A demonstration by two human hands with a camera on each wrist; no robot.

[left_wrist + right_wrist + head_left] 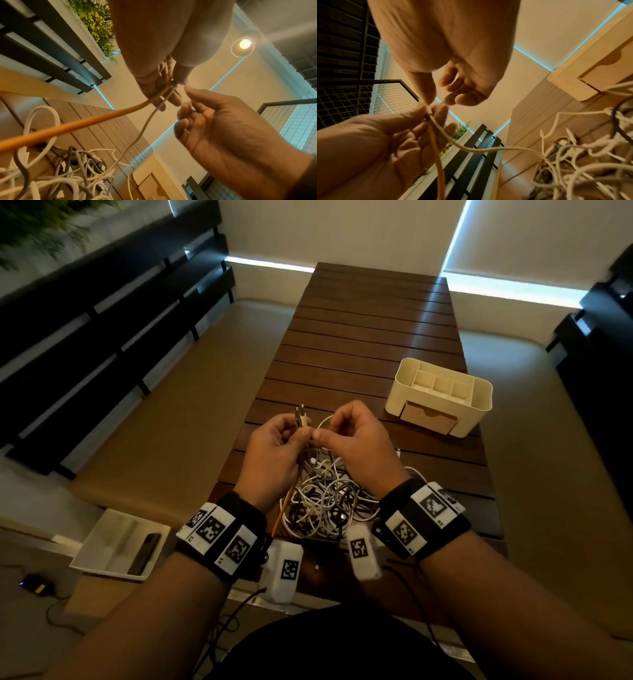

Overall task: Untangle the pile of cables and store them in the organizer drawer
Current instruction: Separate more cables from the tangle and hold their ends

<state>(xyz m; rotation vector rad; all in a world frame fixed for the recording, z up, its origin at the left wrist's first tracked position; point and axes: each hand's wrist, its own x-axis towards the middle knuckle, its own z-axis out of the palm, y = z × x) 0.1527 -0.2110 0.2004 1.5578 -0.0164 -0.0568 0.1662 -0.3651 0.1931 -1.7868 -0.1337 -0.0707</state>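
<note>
Two cable ends sit pinched in the left hand (274, 440), raised clear of the cable pile (329, 498); the right hand (356, 436), loosely curled, grasps nothing; organizer (442, 402) waits at two o'clock on the counter (370, 337).

Dim, warm room; cold daylight leaks under the blinds (513, 287) far ahead of the hands. Ceiling lamp (245, 44) flares with a streak in the left wrist view. Edges bend and smear; near palms blur.

slatted wooden table (370, 337), ceiling lamp (245, 44)
</note>
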